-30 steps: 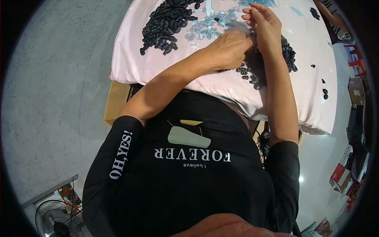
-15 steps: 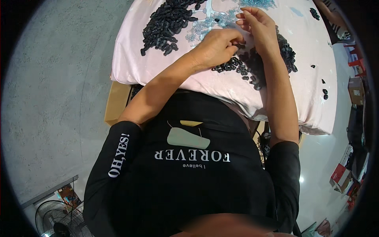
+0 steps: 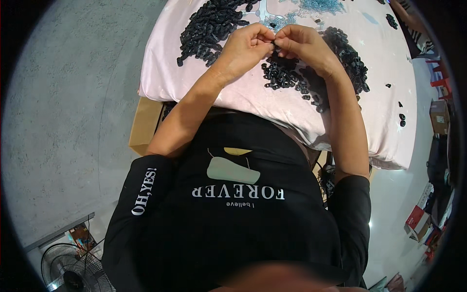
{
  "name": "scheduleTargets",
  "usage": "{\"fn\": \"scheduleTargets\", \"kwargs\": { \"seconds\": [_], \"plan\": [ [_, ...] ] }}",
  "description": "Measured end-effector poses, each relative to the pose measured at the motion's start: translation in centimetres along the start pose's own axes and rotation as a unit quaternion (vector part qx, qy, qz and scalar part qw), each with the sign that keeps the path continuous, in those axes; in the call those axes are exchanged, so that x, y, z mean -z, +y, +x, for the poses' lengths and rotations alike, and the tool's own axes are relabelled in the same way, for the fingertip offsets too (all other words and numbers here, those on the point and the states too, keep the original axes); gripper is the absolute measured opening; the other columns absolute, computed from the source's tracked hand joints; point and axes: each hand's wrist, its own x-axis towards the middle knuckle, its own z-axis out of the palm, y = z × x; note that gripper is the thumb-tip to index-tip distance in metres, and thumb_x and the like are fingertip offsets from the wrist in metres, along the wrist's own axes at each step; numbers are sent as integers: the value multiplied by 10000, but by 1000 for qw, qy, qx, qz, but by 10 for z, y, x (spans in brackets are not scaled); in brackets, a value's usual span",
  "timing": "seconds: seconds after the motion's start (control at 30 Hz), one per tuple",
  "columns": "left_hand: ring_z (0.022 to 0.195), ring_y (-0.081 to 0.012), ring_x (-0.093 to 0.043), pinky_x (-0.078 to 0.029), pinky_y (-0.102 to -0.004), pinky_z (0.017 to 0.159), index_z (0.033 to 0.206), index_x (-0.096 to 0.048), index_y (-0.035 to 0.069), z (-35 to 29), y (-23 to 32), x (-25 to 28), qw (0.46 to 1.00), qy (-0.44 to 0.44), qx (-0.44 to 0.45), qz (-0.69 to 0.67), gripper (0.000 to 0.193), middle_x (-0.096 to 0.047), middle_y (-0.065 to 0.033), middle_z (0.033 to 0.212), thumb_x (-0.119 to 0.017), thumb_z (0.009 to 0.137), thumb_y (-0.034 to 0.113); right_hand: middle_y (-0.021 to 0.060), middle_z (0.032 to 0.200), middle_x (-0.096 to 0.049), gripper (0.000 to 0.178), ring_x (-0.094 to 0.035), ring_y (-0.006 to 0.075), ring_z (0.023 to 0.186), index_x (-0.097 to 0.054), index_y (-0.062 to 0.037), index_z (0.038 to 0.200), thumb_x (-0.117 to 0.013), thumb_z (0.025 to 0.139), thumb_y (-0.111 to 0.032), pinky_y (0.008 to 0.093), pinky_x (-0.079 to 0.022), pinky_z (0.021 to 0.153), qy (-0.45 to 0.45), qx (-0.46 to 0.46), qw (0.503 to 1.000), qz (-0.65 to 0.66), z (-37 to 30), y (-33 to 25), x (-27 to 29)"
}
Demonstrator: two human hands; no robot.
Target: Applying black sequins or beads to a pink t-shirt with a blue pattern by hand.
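My left hand [image 3: 247, 51] and my right hand [image 3: 306, 48] meet fingertip to fingertip above the cloth-covered table. Both are closed in a pinch around a small black part [image 3: 273, 42], mostly hidden by the fingers. Just below the hands lies a heap of small black pieces [image 3: 280, 76]. Beside my right forearm is a second pile of black parts [image 3: 346, 58], partly in shadow. To the left of my left hand spreads a large pile of ridged black parts [image 3: 206, 29]. Beyond the hands are scattered small clear bluish pieces [image 3: 321, 6], too fine to make out.
The pale pink cloth [image 3: 384, 131] covers the table. A few loose black bits [image 3: 402, 120] lie near its right side. Another person's arm [image 3: 413, 22] shows at the far right. A cardboard box [image 3: 144, 124] stands under the left edge, and a fan [image 3: 73, 272] at lower left.
My right hand has come down and left from the clear bluish pieces. My left hand has shifted left and slightly up, and the fingertips of both hands now meet.
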Motion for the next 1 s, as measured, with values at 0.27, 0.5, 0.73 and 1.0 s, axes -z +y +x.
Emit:
{"fn": "scheduleTargets", "kwargs": {
  "seconds": [0.27,0.5,0.73,1.0],
  "plan": [
    [815,-105,-651,-550,-222,755,1061,-605,-12,-10,4,9,998,36,24,-43,137,-641,-31,906,-598,930,29,6,837,-639,130,-605,69,736,-626,-30,1013,-616,967,-151,204,-500,695,9,-13,999,48,1,4,-2],
    [743,-104,-616,-497,-255,675,1004,-667,-4,-28,2,19,969,51,-23,242,123,-655,-37,861,-618,910,57,4,853,-637,95,-594,69,725,-615,-39,1023,-578,978,-114,204,-490,682,52,4,999,3,6,16,-3],
    [805,-272,-645,-507,-347,728,984,-688,4,-9,2,8,913,83,-146,371,155,-645,-131,904,-646,850,68,47,828,-650,102,-641,114,701,-626,28,1005,-566,957,-39,242,-524,657,118,26,992,-34,6,18,-1],
    [867,-346,-625,-488,-426,781,954,-668,18,-1,-5,0,891,48,-144,428,158,-628,-158,903,-673,812,86,53,830,-660,113,-647,119,706,-634,33,1012,-599,935,-42,245,-528,657,120,37,992,-24,7,20,-1]
  ]
}}
